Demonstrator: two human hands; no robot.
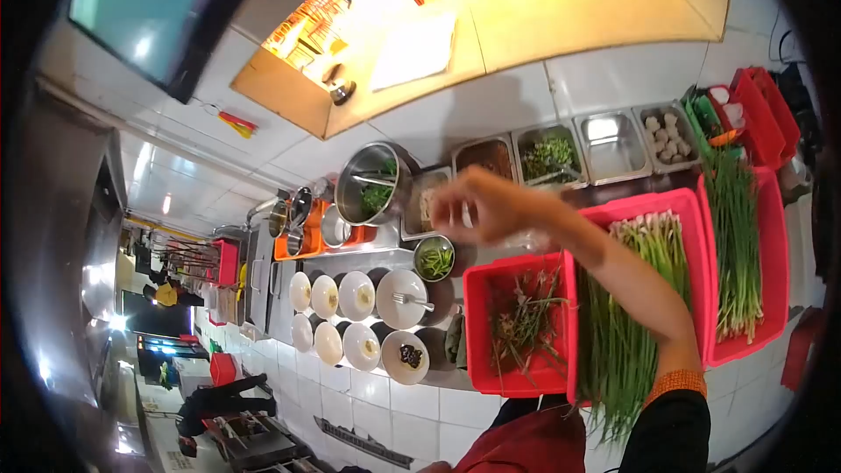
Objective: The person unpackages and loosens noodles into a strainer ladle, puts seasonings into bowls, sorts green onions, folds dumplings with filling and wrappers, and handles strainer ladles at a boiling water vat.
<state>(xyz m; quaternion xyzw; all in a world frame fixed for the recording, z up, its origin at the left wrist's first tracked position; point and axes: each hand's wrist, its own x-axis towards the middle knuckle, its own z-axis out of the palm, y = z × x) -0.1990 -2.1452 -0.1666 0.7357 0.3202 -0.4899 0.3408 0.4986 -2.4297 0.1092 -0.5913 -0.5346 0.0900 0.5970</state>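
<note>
My right hand (480, 206) reaches in from the lower right over a steel tray of pale pieces (424, 201). Its fingers are bent downward and blurred; what they hold, if anything, is hidden. Beside it stand a steel pot (357, 173) with chopped greens and tongs, and a small bowl of cut green pieces (434, 259). White bowls in two rows cover the counter to the left. One bowl (392, 285) has a fork-like utensil across it; another (401, 378) contains something dark. A sliver of skin at the bottom edge may be my left hand (435, 468); its fingers are hidden.
Red crates hold dry-looking stalks (526, 320), spring onions (613, 333) and long green stems (734, 228). Steel trays line the wall, one with chopped greens (547, 154), another with mushroom-like pieces (670, 138). An orange holder (287, 248) stands left. Another person (215, 403) bends at the lower left.
</note>
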